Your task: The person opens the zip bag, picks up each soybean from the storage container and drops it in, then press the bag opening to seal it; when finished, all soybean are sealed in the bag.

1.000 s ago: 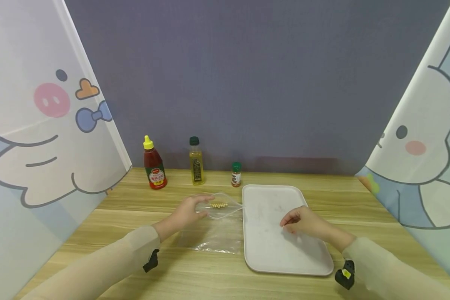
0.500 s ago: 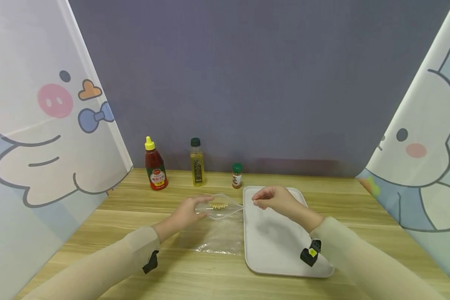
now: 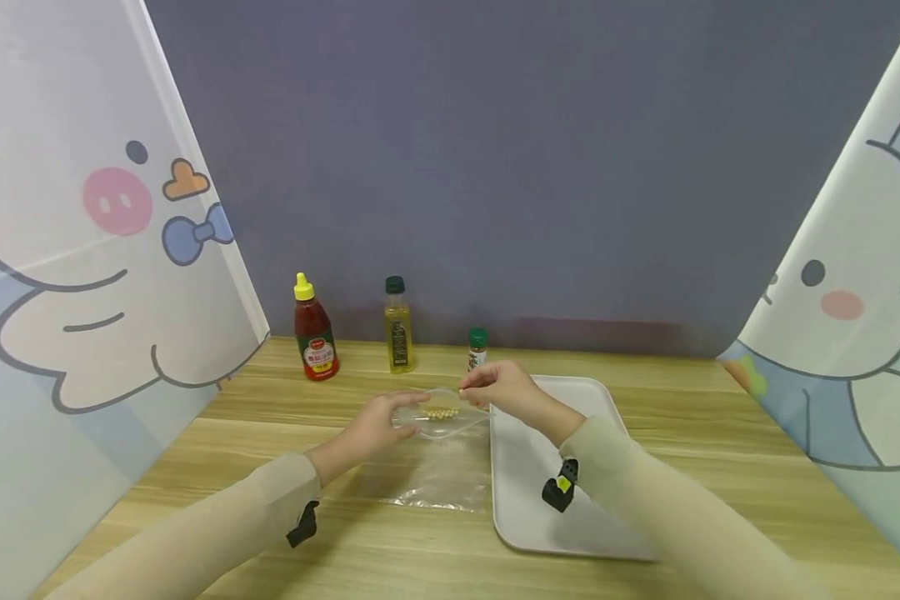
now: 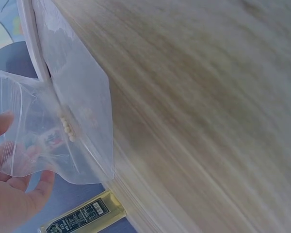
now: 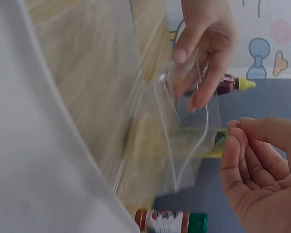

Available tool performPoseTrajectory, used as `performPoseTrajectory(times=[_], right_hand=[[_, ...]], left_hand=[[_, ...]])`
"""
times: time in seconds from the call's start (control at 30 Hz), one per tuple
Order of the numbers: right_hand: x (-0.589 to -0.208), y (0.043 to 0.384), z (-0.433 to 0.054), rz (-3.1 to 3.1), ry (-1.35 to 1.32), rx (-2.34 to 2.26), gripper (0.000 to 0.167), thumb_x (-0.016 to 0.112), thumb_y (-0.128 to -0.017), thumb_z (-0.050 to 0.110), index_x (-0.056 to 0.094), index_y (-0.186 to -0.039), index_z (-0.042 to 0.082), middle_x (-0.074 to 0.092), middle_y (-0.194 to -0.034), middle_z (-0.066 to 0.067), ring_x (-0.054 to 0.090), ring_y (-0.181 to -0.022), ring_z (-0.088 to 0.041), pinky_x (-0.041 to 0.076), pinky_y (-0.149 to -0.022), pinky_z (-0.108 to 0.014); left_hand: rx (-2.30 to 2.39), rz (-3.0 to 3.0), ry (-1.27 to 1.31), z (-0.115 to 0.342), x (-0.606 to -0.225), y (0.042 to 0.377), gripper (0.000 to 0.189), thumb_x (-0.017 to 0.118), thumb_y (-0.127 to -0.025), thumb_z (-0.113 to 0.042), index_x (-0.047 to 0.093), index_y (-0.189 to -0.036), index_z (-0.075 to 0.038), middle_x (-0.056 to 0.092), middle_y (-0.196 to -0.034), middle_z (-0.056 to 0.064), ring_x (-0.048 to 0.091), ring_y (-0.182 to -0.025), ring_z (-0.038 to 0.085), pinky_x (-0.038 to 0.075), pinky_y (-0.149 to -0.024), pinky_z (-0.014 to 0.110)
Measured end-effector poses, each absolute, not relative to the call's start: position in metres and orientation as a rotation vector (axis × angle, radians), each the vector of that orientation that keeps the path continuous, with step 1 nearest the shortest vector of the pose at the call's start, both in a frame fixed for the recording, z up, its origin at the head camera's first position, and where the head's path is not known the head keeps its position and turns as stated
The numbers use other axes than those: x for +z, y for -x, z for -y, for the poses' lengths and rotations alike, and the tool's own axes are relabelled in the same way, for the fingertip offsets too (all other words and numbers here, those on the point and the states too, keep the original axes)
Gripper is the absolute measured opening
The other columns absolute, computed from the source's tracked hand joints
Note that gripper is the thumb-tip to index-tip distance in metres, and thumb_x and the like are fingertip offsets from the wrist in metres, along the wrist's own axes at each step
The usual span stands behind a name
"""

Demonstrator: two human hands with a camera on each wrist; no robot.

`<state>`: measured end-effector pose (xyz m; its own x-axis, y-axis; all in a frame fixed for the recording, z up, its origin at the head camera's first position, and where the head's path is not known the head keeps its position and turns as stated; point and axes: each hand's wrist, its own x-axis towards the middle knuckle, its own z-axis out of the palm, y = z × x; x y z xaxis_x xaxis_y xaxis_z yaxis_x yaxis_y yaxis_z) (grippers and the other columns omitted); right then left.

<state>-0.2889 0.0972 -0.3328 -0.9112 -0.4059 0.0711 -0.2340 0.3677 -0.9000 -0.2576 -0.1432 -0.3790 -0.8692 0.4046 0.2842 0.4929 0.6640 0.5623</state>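
A clear zip-lock bag (image 3: 435, 479) lies on the table with its mouth spread apart. Several pale yellow soybeans (image 3: 441, 413) show inside it, also seen as a small cluster of soybeans (image 4: 67, 130) in the left wrist view. My left hand (image 3: 373, 423) holds the bag's mouth at its left side, thumb and fingers spread across the opening. Just above the right end of the mouth, my right hand (image 3: 501, 388) pinches a tiny pale soybean (image 3: 462, 392) between thumb and fingertips. In the right wrist view those fingertips (image 5: 237, 127) are together and hide most of it.
A white tray (image 3: 528, 500) lies right of the bag, under my right forearm. Behind stand a ketchup bottle (image 3: 316, 337), an oil bottle (image 3: 398, 333) and a green-capped spice jar (image 3: 477, 346). A grey panel rises at the table's back.
My right hand has moved from over the tray, leftward and away from me, to the bag's mouth. The left hand and the bag have stayed in place.
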Motion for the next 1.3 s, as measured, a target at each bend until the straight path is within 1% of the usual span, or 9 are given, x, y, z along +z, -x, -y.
performPoseTrajectory(times=[0.1,0.23,0.33,0.47,0.6,0.87,0.97,1.1,1.3], right_hand=[[-0.333,0.289,-0.086,-2.479,0.611,-1.572,0.015,0.074,-0.084,0.01,0.073,-0.095,0.0,0.073,-0.082,-0.005,0.064,-0.068,-0.012,0.061,-0.072,-0.038],[-0.335,0.289,-0.074,-2.526,0.658,-1.523,0.015,0.073,-0.085,0.007,0.073,-0.096,-0.003,0.073,-0.081,-0.009,0.065,-0.066,-0.017,0.061,-0.067,-0.036],[-0.339,0.288,-0.068,-2.565,0.658,-1.471,0.014,0.073,-0.084,0.008,0.074,-0.094,-0.002,0.074,-0.08,-0.009,0.067,-0.067,-0.026,0.06,-0.063,-0.035],[-0.345,0.287,-0.061,-2.619,0.636,-1.402,0.011,0.074,-0.084,0.009,0.076,-0.091,0.0,0.075,-0.08,-0.008,0.068,-0.07,-0.035,0.058,-0.057,-0.03],[-0.349,0.285,-0.058,-2.651,0.62,-1.357,0.009,0.073,-0.085,0.007,0.076,-0.09,0.001,0.075,-0.08,-0.008,0.068,-0.071,-0.038,0.054,-0.05,-0.022],[-0.343,0.281,-0.063,-2.709,0.646,-1.32,0.007,0.073,-0.084,0.008,0.077,-0.088,0.003,0.075,-0.081,-0.008,0.067,-0.06,-0.022,0.056,-0.053,-0.025],[-0.338,0.281,-0.069,-2.695,0.616,-1.367,0.01,0.072,-0.085,0.01,0.077,-0.09,0.003,0.075,-0.082,-0.007,0.069,-0.065,-0.026,0.059,-0.057,-0.028],[-0.333,0.288,-0.083,-2.674,0.562,-1.455,0.012,0.073,-0.085,0.013,0.076,-0.092,0.004,0.075,-0.082,-0.006,0.069,-0.069,-0.025,0.06,-0.061,-0.03],[-0.331,0.294,-0.106,-2.664,0.552,-1.502,0.015,0.072,-0.086,0.014,0.076,-0.099,0.007,0.075,-0.091,-0.006,0.067,-0.077,-0.015,0.058,-0.069,-0.027]], left_hand=[[-0.987,2.74,0.756,0.143,-0.379,0.258,0.048,0.073,-0.083,-0.004,0.06,-0.129,-0.005,0.065,-0.124,0.017,0.062,-0.111,0.036,0.05,-0.098,0.053],[-0.996,2.739,0.747,0.142,-0.378,0.257,0.048,0.073,-0.083,-0.005,0.06,-0.129,-0.005,0.065,-0.124,0.017,0.062,-0.111,0.036,0.05,-0.098,0.053],[-0.994,2.747,0.713,0.141,-0.377,0.257,0.049,0.074,-0.082,-0.005,0.061,-0.129,-0.008,0.066,-0.122,0.015,0.062,-0.111,0.034,0.05,-0.099,0.052],[-0.985,2.758,0.678,0.139,-0.377,0.257,0.049,0.075,-0.081,-0.006,0.061,-0.128,-0.009,0.066,-0.122,0.014,0.062,-0.112,0.033,0.05,-0.1,0.051],[-0.987,2.766,0.672,0.139,-0.378,0.256,0.049,0.074,-0.081,-0.005,0.062,-0.128,-0.008,0.066,-0.122,0.015,0.061,-0.113,0.034,0.05,-0.1,0.052],[-1.016,2.771,0.7,0.141,-0.378,0.259,0.048,0.073,-0.083,-0.005,0.061,-0.129,-0.008,0.065,-0.124,0.016,0.061,-0.113,0.035,0.05,-0.099,0.052],[-1.004,2.766,0.718,0.142,-0.378,0.26,0.048,0.073,-0.083,-0.005,0.06,-0.129,-0.007,0.065,-0.124,0.017,0.062,-0.112,0.035,0.051,-0.098,0.052],[-0.997,2.754,0.732,0.142,-0.378,0.26,0.049,0.073,-0.082,-0.004,0.06,-0.129,-0.006,0.064,-0.124,0.018,0.063,-0.111,0.034,0.051,-0.098,0.052],[-1.015,2.753,0.716,0.143,-0.378,0.259,0.051,0.074,-0.082,-0.006,0.059,-0.13,-0.007,0.065,-0.123,0.018,0.062,-0.111,0.035,0.052,-0.097,0.052]])
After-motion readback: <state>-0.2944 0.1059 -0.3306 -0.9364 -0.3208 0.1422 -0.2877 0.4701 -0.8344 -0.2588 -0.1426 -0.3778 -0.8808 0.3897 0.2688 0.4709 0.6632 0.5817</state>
